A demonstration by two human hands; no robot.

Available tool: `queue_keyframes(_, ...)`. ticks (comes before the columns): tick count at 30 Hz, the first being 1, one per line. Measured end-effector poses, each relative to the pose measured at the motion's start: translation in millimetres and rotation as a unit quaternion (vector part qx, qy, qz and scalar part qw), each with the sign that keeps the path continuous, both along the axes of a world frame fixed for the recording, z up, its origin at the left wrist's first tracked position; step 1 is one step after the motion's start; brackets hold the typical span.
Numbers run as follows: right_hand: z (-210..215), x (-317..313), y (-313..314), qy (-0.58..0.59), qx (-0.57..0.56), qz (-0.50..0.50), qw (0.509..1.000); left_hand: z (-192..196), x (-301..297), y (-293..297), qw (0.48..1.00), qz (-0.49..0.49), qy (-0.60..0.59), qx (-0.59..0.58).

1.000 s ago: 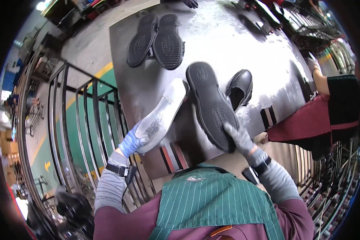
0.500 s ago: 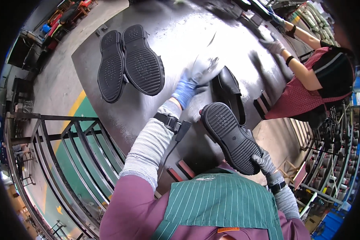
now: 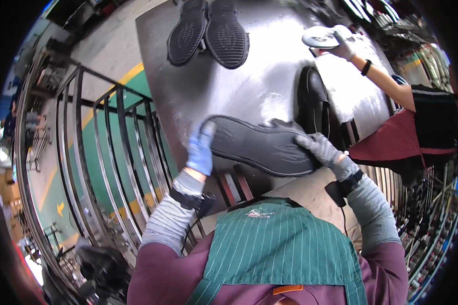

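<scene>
A black shoe point(image 3: 262, 147) hangs in front of me over the table's near edge, lying crosswise with its ridged sole facing up and slightly blurred by motion. Around its left end closes my left hand point(image 3: 201, 150) in a blue glove. My right hand point(image 3: 320, 148), gloved in grey, grips the other end. Just beyond the right hand, another black shoe point(image 3: 310, 91) rests on the table with its opening showing. Farther off at the left, two black shoes point(image 3: 187, 35) lie side by side, soles up.
The dark metal table point(image 3: 198, 96) has a shiny surface. At the right, a co-worker in a red checked apron point(image 3: 387, 140) holds a pale, sole-shaped piece point(image 3: 320, 37). A black metal rack point(image 3: 119, 132) stands left of the table. Shelving point(image 3: 432, 244) fills the lower right.
My left hand has come back from a blurred pale thing over the table to the shoe's left end. The shoe has swung crosswise. My view has shifted; the co-worker now holds a pale piece.
</scene>
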State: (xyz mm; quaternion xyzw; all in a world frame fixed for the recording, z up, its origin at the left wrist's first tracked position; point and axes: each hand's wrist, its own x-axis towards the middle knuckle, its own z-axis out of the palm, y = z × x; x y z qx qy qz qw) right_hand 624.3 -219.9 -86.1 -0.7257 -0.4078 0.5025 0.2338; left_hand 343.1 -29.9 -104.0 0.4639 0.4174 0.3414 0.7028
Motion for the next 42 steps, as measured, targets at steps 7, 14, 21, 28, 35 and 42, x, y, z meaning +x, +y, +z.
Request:
queue_keyframes(7, -8, -135, 5, 0.422, 0.01, -0.011, 0.906, 2, -43, 78, 0.99, -0.011, 0.129, 0.06)
queue_keyframes(14, -23, -170, -51, 0.456, -0.075, 0.118, 0.879, 18, -42, 18, 0.965, -0.094, 0.234, 0.073)
queue_keyframes(21, -28, -137, -26, 0.42, -0.143, 0.103, 0.89, 15, -41, 10, 0.96, -0.117, 0.232, 0.107)
queue_keyframes(28, -16, -137, 60, 0.307, 0.087, -0.005, 0.948, 15, -29, -20, 0.93, -0.215, 0.244, 0.171)
queue_keyframes(35, -22, -179, 92, 0.293, 0.151, 0.002, 0.944, -6, -51, -38, 0.992, -0.111, -0.056, -0.022)
queue_keyframes(42, -6, -190, 64, 0.36, 0.222, -0.097, 0.901, 18, -42, -54, 0.978, -0.2, -0.041, 0.048)
